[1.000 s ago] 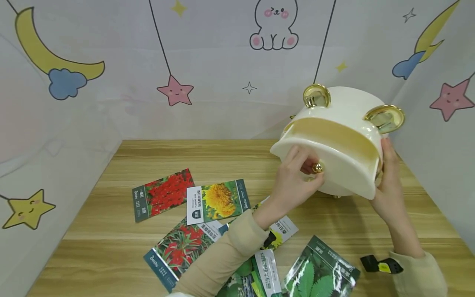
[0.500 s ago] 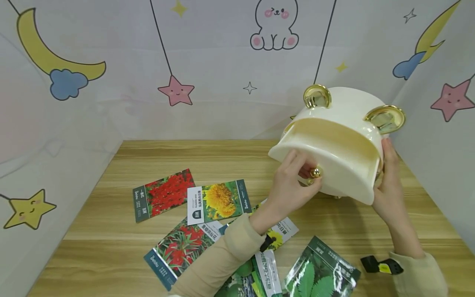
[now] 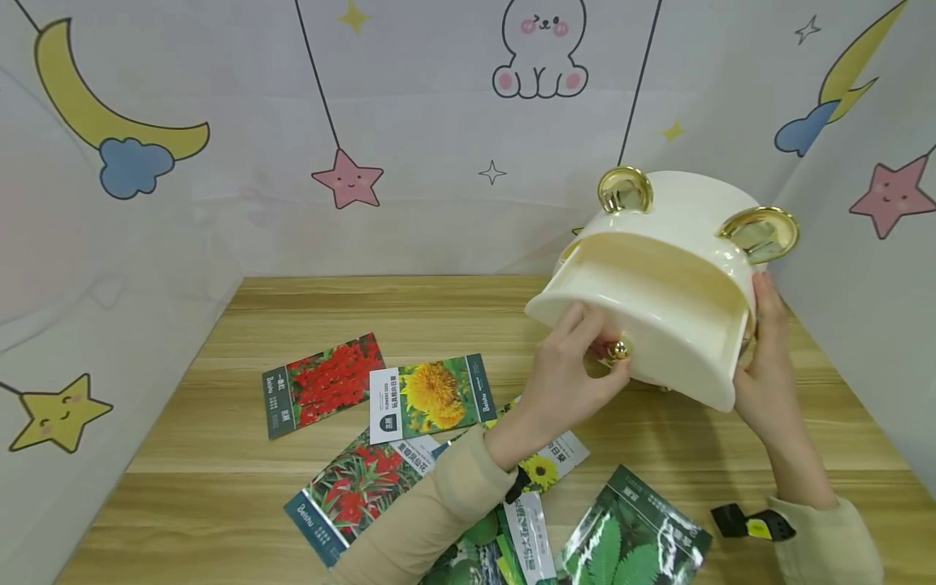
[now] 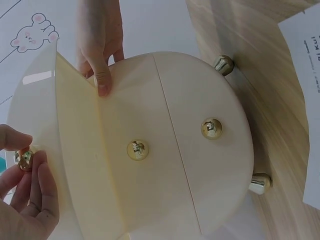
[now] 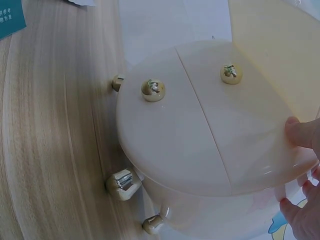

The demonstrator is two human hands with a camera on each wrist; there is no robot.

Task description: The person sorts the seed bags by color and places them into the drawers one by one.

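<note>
A white rounded storage box (image 3: pixel 705 191) with gold ears stands at the table's back right, its top drawer (image 3: pixel 658 341) pulled out. My left hand (image 3: pixel 570 370) pinches that drawer's gold knob (image 4: pixel 24 159) between thumb and fingers. On the box's right side rests my right hand (image 3: pixel 771 370), steadying it. The right wrist view shows its thumb (image 5: pixel 300 132) on the front face, with the fingers round the side. Two lower drawer fronts carry gold knobs, one on the middle drawer (image 4: pixel 137 150) and one on the bottom drawer (image 4: pixel 211 128). The part of the top drawer's inside that shows is bare.
Several seed packets lie on the wooden table (image 3: pixel 219 487): a red-flower packet (image 3: pixel 332 378), a yellow-flower packet (image 3: pixel 435 398), a green-leaf packet (image 3: pixel 632 536) and others partly under my left arm. Short gold feet (image 4: pixel 260 183) hold up the box. A printed cloth wall (image 3: pixel 439 106) stands behind.
My left hand has drawn the top drawer further out, toward me and slightly down-left, so more of its inside shows. The right hand and the box body have stayed in place.
</note>
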